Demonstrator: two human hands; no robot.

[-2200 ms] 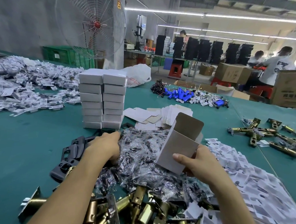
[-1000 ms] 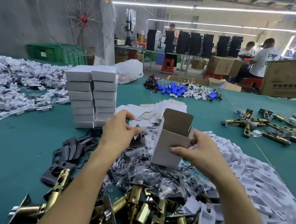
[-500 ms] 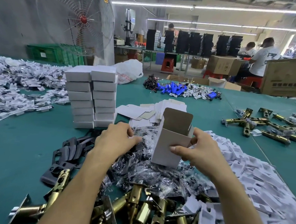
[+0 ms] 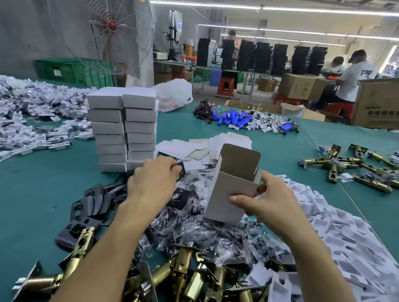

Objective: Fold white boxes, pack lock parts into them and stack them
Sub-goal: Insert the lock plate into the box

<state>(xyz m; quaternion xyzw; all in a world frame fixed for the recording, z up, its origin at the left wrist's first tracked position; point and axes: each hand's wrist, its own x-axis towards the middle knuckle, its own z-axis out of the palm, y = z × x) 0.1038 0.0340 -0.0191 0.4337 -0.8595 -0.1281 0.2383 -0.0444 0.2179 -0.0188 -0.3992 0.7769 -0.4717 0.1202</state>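
Note:
My right hand (image 4: 264, 201) grips an upright white box (image 4: 231, 194) with its top flap open, held over a heap of bagged dark lock parts (image 4: 203, 227). My left hand (image 4: 153, 183) hovers over that heap and pinches a small black plate (image 4: 181, 169) between fingers and thumb. Two stacks of closed white boxes (image 4: 123, 128) stand behind my left hand. Flat unfolded box blanks (image 4: 205, 146) lie behind the open box. Brass latch bolts (image 4: 187, 281) are piled at the near edge.
Black strike plates (image 4: 91, 205) lie left of the heap on the green table (image 4: 25, 199). White foam inserts (image 4: 341, 239) spread to the right, more brass latches (image 4: 359, 166) far right, blue batteries (image 4: 237, 118) at the back, white scrap (image 4: 22, 114) far left. A fan and people are beyond the table.
My left hand reached from the black plates on the left into the bagged heap and came up pinching a small black plate. The right hand kept the open box upright, almost still.

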